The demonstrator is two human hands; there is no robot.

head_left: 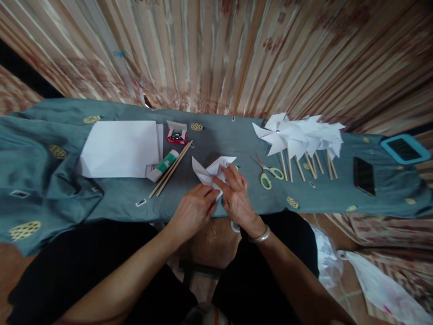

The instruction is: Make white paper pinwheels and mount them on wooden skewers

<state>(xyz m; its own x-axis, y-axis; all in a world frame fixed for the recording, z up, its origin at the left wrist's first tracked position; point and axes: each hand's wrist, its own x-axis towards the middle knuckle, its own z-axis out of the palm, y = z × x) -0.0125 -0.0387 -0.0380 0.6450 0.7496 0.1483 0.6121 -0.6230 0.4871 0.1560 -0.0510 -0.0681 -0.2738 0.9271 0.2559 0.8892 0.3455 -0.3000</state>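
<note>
A white paper pinwheel (211, 168) with folded blades lies at the near middle of the cloth-covered table. My left hand (196, 205) pinches its near edge, thumb and fingers pressed together. On the paper's right side, my right hand (236, 195) is closed, its fingers bent and pressing on a blade near the centre. The fingers partly hide the folds there. Scissors (266, 174) with green handles lie to the right of my right hand. Left of the paper, two wooden sticks (172, 170) rest side by side against a green-and-white glue tube (164, 165).
White paper sheets (118, 149) are stacked on the left. Behind the tube stands an opened red box (177, 134) of small metal pins. Several finished pinwheels (304, 137) on sticks lie at right, with a dark phone (364, 176) and a blue-framed tablet (406, 149) beyond. A curtain (216, 54) hangs behind.
</note>
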